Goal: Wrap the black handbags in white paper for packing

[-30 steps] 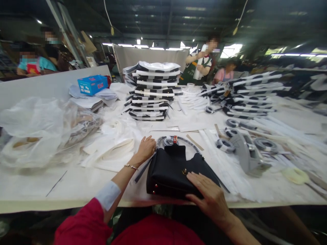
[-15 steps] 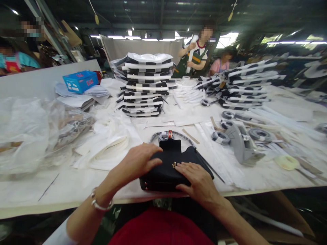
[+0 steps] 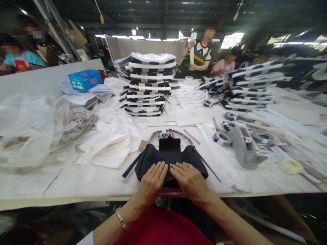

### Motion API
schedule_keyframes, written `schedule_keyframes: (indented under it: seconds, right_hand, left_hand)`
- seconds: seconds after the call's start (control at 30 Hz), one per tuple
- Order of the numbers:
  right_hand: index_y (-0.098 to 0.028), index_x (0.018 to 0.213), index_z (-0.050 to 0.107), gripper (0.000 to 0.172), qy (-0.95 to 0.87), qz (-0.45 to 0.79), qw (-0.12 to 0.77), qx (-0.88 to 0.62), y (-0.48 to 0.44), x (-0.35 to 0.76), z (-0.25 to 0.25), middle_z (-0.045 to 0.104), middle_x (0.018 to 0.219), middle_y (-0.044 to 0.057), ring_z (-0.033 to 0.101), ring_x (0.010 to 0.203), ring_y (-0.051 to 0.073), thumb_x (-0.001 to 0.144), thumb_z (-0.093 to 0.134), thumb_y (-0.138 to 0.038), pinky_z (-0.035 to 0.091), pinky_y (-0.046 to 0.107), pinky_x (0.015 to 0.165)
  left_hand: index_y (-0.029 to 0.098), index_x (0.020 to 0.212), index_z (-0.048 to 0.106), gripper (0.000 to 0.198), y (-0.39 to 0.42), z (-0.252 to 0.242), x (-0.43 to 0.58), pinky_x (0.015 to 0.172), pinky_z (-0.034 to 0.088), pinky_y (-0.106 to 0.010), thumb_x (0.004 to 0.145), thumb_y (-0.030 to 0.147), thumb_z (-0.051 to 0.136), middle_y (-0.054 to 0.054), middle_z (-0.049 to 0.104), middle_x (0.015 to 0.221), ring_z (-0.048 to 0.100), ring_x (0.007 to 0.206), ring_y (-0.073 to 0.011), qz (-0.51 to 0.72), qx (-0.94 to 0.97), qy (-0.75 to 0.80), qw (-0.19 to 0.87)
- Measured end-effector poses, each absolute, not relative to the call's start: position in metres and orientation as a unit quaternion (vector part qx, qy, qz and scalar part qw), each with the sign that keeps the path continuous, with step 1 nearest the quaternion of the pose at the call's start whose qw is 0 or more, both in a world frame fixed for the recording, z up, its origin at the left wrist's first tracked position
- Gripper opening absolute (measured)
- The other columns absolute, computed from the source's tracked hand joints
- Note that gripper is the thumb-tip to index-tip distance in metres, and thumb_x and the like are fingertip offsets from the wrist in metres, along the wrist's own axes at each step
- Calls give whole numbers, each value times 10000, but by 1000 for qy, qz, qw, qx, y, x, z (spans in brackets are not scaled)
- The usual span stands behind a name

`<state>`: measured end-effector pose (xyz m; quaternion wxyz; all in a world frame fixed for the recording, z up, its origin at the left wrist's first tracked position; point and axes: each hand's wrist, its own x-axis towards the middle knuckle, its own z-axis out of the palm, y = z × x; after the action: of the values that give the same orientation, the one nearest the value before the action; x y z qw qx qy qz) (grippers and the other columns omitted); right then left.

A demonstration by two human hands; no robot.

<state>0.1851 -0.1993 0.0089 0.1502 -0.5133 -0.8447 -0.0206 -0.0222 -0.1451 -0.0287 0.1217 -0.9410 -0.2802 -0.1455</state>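
A black handbag (image 3: 148, 158) lies on the white-covered table right in front of me, its flap (image 3: 170, 144) folded back toward the far side. My left hand (image 3: 154, 177) rests flat on the bag's near left part, fingers stretched out. Flat on the near right part lies my right hand (image 3: 189, 177), its fingers extended too. Between my fingertips shows a small gold clasp (image 3: 171, 165). The wrapped handle (image 3: 187, 136) arcs behind the bag, and a red tag (image 3: 170, 132) stands at the flap's far edge. A brown card tag (image 3: 142, 145) lies at the left.
A tall stack of wrapped black bags (image 3: 149, 85) stands behind. A grey tape dispenser (image 3: 241, 144) and wrapped coils (image 3: 222, 138) are at the right. White sheets (image 3: 109, 149) and clear plastic (image 3: 25, 129) lie left, near a blue box (image 3: 85, 80). A person (image 3: 198, 56) stands across the table.
My left hand has come down from above the bag's left side onto its near part. My right hand stays on the bag, which now sits straighter and slightly left.
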Motion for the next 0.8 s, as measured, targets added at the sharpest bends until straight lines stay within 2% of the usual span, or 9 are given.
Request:
schedule_keyframes:
  seconds: [0.17,0.33,0.43,0.5,0.6,0.67,0.73,0.8]
  right_hand:
    - [-170,1277,612,400,-861,-60,159,-479,-197,195,9,671,1276,105,636,1158,251,885,574,-101,491,419,995]
    - [-203,1280,614,487,-843,-29,125,-522,-197,215,19,671,1277,102,631,1166,274,804,713,-196,467,449,1028]
    - [-203,1244,637,371,-835,-42,152,-526,-199,219,0,708,1209,89,664,1112,224,876,608,-165,526,358,924]
    - [-188,1205,660,325,-826,-77,194,-524,-200,218,-20,731,1151,90,680,1076,196,927,500,-136,544,320,859]
    - [-179,1177,674,346,-796,-139,249,-533,-199,212,-43,737,1124,101,675,1079,199,964,405,-130,540,341,874]
    - [-190,1186,664,338,-784,-150,252,-547,-197,205,-47,731,1140,94,658,1105,209,975,404,-148,528,365,909]
    - [-207,1226,637,328,-781,-137,225,-567,-195,198,-43,711,1190,86,631,1148,226,979,424,-173,498,412,972]
    - [-204,1319,572,364,-782,-104,190,-584,-193,193,-36,648,1303,109,565,1239,271,974,461,-237,429,507,1055]
  left_hand:
    - [97,1396,482,549,-142,-34,-26,1025,508,-363,869,6,358,-141,586,1380,588,1245,-226,-171,-938,-263,145]
    - [133,1351,548,589,-127,-4,-23,905,571,-316,806,-42,405,-132,652,1297,666,1128,-208,-88,-962,-248,79]
    - [164,1330,578,597,-120,14,-8,779,606,-331,795,-44,414,-125,698,1215,716,1002,-222,-30,-960,-269,64]
    - [156,1295,609,576,-119,14,1,762,609,-349,795,-42,404,-123,711,1187,720,980,-234,-25,-960,-265,88]
    - [128,1211,668,564,-121,-8,5,841,592,-339,775,-58,362,-120,698,1218,695,1059,-230,-92,-953,-236,165]
    - [115,1205,672,571,-122,-31,1,906,567,-336,770,-55,342,-120,676,1260,671,1113,-225,-166,-934,-224,224]
    - [103,1281,618,578,-121,-52,-6,969,528,-343,794,-30,337,-125,641,1315,643,1161,-225,-234,-914,-203,261]
    - [90,1430,464,624,-118,-64,-10,1063,452,-363,827,6,326,-133,608,1359,613,1205,-220,-274,-903,-199,265]
